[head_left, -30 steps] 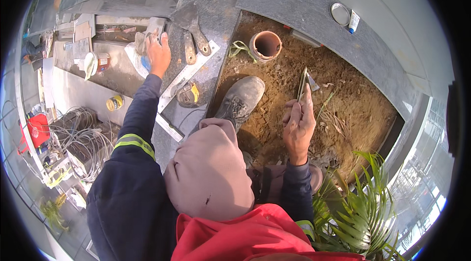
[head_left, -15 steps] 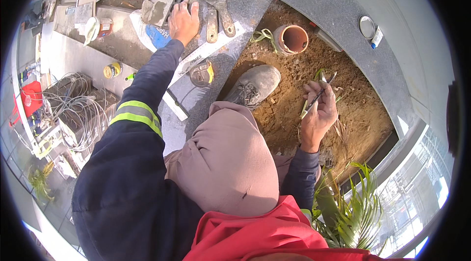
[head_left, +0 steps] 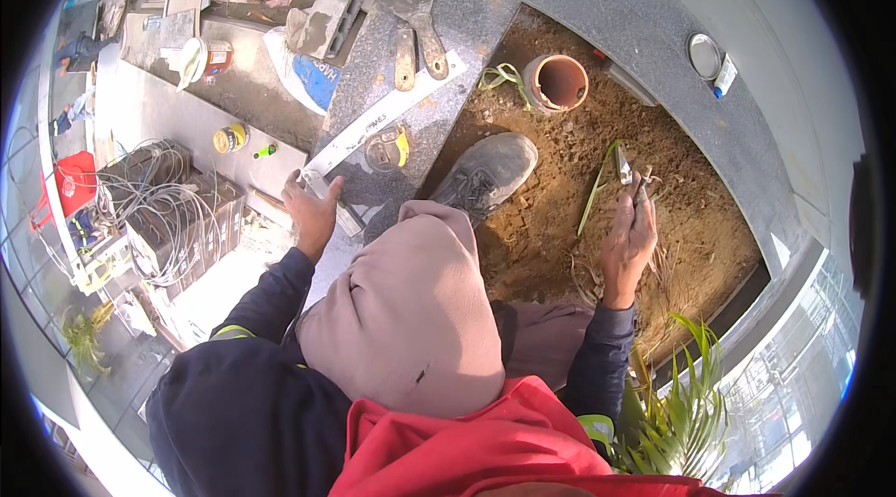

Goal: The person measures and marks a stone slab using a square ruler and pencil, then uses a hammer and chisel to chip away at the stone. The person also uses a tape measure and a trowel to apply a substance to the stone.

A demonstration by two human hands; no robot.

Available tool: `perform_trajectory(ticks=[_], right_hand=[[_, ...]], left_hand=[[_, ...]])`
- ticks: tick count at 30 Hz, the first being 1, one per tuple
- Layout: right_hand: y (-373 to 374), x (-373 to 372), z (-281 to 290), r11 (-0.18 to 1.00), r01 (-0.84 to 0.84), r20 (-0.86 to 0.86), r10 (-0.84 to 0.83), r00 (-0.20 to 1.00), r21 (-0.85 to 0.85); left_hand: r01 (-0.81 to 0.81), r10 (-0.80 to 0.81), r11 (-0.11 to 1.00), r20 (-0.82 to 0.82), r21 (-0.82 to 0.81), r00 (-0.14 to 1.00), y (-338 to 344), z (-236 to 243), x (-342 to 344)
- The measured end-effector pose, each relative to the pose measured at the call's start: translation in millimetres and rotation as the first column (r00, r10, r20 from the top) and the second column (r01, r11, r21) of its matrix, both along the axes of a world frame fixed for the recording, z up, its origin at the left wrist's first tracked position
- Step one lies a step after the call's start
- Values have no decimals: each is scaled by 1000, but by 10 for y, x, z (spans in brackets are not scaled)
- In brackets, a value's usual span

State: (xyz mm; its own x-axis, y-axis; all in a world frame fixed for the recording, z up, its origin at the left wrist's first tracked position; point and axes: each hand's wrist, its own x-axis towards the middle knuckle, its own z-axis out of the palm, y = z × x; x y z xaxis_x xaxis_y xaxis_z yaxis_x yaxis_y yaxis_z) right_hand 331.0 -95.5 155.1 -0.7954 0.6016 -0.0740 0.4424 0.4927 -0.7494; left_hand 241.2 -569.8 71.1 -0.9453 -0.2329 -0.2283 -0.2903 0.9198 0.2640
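My left hand (head_left: 314,212) is closed around the stock end of a metal try square (head_left: 378,119), whose long blade lies across the grey stone slab. My right hand (head_left: 629,245) is held over the soil, fingertips pinched on a slim pencil-like thing (head_left: 644,182) mostly hidden by the fingers. Just beyond those fingertips are a pale metal piece (head_left: 623,164) and a green leaf strip (head_left: 594,194). A tape measure (head_left: 386,148) sits beside the square's blade. Two putty knives, a wide one (head_left: 434,47) and another (head_left: 405,58), lie at its far end.
A clay pipe (head_left: 557,84) stands upright in the soil bed (head_left: 560,245), near my shoe (head_left: 485,175). Grey stone slabs (head_left: 616,7) edge the bed. Leftward are a concrete block (head_left: 329,19), a blue-white bag (head_left: 308,77), a yellow tub (head_left: 231,138) and tangled cables (head_left: 154,208). A palm (head_left: 686,404) grows at lower right.
My left hand has left the concrete block and come back toward me, onto the try square's stock. My right hand has shifted slightly right, still pinching the slim thing.
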Motion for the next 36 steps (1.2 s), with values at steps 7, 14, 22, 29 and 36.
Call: perform_trajectory(ticks=[7, 14, 22, 29, 36], right_hand=[[-429, -332, -72, 943, -332, -149, 331, 932, 21], [-578, -210, -183, 932, -363, -153, 355, 922, -26], [-348, -56, -104, 967, -254, -123, 254, 959, 16], [-351, -48, 21, 964, -255, -240, 229, 943, -81], [61, -108, 274, 520, -253, -255, 69, 965, -816]], left_hand=[[-244, 206, 964, 283, 105, 937, 1, -78, 265], [-240, 220, 966, 179, 97, 959, -759, -157, 505], [-129, 120, 989, 116, 76, 986, -1323, 434, 908], [98, -58, 889, -101, 448, 993, -318, 1298, 123], [903, -767, 402, -483, 152, 422, 1478, 1131, -1996]])
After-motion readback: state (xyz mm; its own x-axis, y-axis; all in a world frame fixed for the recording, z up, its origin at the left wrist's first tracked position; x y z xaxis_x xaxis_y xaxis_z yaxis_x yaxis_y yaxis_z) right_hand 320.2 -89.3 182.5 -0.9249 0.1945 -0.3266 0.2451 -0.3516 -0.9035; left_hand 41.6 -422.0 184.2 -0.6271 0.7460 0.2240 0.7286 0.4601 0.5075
